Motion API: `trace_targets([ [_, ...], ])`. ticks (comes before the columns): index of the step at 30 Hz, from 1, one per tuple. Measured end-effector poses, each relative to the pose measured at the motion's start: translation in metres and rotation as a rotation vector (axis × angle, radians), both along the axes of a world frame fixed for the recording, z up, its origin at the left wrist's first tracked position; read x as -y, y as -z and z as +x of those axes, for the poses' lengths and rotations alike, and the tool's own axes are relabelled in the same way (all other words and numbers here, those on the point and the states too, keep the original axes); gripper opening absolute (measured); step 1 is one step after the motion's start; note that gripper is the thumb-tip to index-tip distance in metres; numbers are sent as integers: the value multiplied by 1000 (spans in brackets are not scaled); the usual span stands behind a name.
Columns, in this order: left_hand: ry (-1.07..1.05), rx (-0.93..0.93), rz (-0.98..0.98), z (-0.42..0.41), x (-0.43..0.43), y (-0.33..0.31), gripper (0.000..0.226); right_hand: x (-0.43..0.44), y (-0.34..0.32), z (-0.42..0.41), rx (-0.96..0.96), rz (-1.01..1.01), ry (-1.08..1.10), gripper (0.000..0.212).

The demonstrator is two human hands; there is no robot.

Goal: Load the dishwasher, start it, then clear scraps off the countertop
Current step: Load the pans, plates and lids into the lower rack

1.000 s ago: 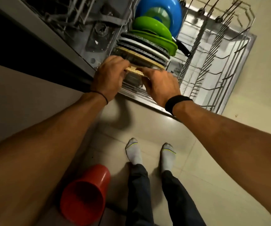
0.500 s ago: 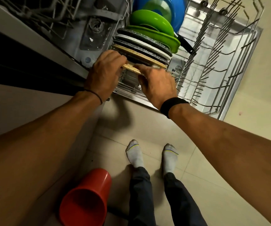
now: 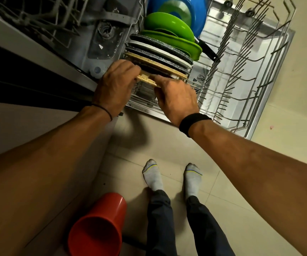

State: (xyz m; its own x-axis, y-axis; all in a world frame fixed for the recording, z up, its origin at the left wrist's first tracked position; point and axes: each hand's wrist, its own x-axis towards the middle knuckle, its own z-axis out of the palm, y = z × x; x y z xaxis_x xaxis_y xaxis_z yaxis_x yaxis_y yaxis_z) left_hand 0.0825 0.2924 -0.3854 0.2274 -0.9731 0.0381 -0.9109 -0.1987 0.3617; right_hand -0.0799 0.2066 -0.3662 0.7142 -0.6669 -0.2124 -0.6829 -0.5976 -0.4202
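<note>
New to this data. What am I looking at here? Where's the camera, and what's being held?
There is no robot here. One wide-angle camera is worn on a person's head and looks down at their arms and socked feet. The left hand and right hand both grip a thin tan speckled plate by its edge, at the front of the pulled-out wire dishwasher rack. Behind it stand dark speckled plates, green plastic plates and a blue bowl. A red plastic cup sits low in the frame.
</note>
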Motion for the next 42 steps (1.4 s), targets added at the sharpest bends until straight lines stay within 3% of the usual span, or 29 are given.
trace_targets([
  [14, -28, 5, 85, 6, 10, 10, 18, 5, 14, 13, -10, 22, 3, 38],
  [19, -63, 37, 32, 1, 2, 4, 42, 20, 19, 24, -24, 53, 48, 37],
  [23, -60, 28, 18, -6, -8, 5, 40, 25, 31, 18, 54, 56, 36, 30],
  [29, -88, 13, 53, -5, -11, 10, 44, 7, 45, -10, 199, -71, -67, 55],
  [35, -1, 83, 147, -5, -11, 25, 41, 0, 47, -11, 49, -149, -107, 70],
  [38, 48, 146, 272, -11, -20, 34, 66, 3, 43, -8, 3, -181, -129, 72],
  [42, -53, 115, 206, -19, -19, 30, 82, 6, 39, -8, -20, -167, -146, 74],
])
